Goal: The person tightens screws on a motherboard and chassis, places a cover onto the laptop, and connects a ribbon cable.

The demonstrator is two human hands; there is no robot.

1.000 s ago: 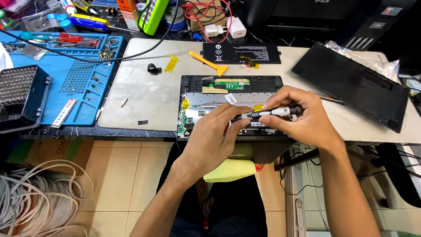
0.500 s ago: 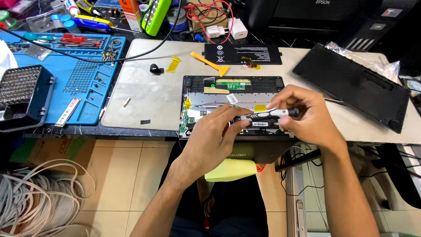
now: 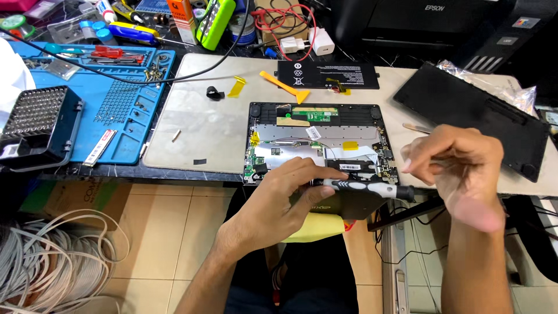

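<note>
An opened laptop base (image 3: 321, 142) lies on a grey mat (image 3: 209, 125), its boards and cables exposed. My left hand (image 3: 285, 195) grips a black and white screwdriver (image 3: 366, 187) near its tip, at the front edge of the laptop. The tool lies almost level, handle pointing right. My right hand (image 3: 459, 168) hovers just right of the handle's end, fingers loosely curled and apart, holding nothing that I can see.
A flat black battery (image 3: 328, 74) and a yellow pry tool (image 3: 285, 87) lie behind the laptop. The black bottom cover (image 3: 471, 116) rests at right. A blue work mat (image 3: 99, 104), a bit case (image 3: 38, 125) and coiled white cable (image 3: 52, 261) are at left.
My right hand has let go of the screwdriver and pulled away to the right. My left hand keeps hold of the tool near its tip.
</note>
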